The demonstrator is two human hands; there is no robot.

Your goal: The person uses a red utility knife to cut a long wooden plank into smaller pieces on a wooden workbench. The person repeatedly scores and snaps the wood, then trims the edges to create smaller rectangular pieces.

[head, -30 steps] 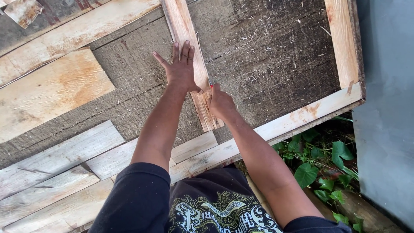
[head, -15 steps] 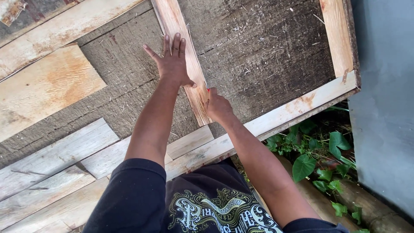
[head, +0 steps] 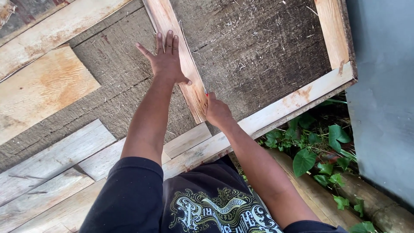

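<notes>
We are pressing our left hand point(head: 167, 60), fingers spread flat, on the pale wooden slat point(head: 179, 56) crossing the dark board point(head: 258, 56). Our right hand point(head: 217, 110) is closing around the slat's near end, pinching something small and red-tipped.

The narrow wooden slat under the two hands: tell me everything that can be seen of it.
The narrow wooden slat is a pale, rough-sawn strip with reddish streaks and a frayed lower end. It lies flat on the grey, fibrous board, running from the top edge of the view down toward the pale frame plank, stopping short of it. The left hand lies on it flat with fingers spread. The right hand is closed at its lower end, with something small and red at the fingertips; what it is cannot be told.
</notes>
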